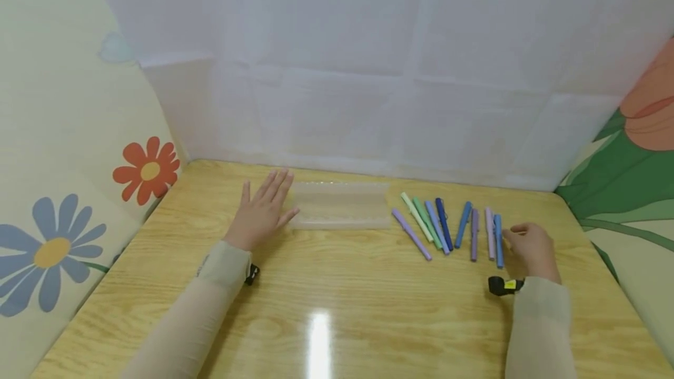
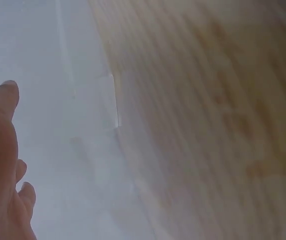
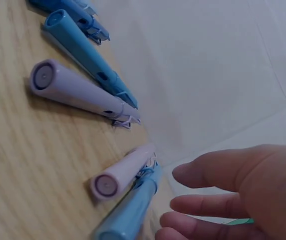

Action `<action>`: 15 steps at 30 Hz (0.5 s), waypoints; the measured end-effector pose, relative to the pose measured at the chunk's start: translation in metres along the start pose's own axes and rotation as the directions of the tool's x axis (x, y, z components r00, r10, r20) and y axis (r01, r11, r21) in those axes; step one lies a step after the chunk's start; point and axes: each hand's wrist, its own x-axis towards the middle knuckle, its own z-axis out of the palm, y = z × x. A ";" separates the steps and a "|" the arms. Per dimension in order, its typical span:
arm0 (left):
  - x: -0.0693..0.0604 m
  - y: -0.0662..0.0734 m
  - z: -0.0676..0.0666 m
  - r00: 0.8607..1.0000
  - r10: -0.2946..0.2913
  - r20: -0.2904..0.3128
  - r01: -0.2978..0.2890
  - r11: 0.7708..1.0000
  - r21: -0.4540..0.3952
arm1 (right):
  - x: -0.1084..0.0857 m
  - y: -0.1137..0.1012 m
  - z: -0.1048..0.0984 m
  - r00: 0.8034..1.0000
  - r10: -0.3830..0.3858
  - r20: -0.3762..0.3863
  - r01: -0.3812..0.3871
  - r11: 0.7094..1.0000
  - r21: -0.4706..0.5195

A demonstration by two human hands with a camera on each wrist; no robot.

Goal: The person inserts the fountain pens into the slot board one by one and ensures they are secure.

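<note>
My left hand (image 1: 258,212) lies at the left end of a clear plastic case (image 1: 342,206), its fingers straight and its thumb close to the case's edge; whether it touches is hard to tell. On the right, my right hand (image 1: 533,248) is beside a blue pen (image 1: 498,241), loosely bent and holding nothing. Against that pen lies a pale pink-lilac pen (image 1: 490,234). In the right wrist view, a gap shows between the fingertips (image 3: 182,172) and the blue pen (image 3: 130,210). The left wrist view shows only part of the hand (image 2: 0,150), without the case.
Further left lie a purple pen (image 1: 474,235), another blue pen (image 1: 463,225) and a fanned group with a dark blue pen (image 1: 443,224), a green pen (image 1: 427,222) and a lilac pen (image 1: 412,234). A white cloth (image 1: 337,116) hangs behind the wooden table (image 1: 368,309).
</note>
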 end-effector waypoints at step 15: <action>0.007 -0.008 0.001 0.998 0.030 0.060 -0.032 0.999 0.026 | 0.001 0.000 0.011 0.999 0.050 0.002 -0.050 0.999 0.003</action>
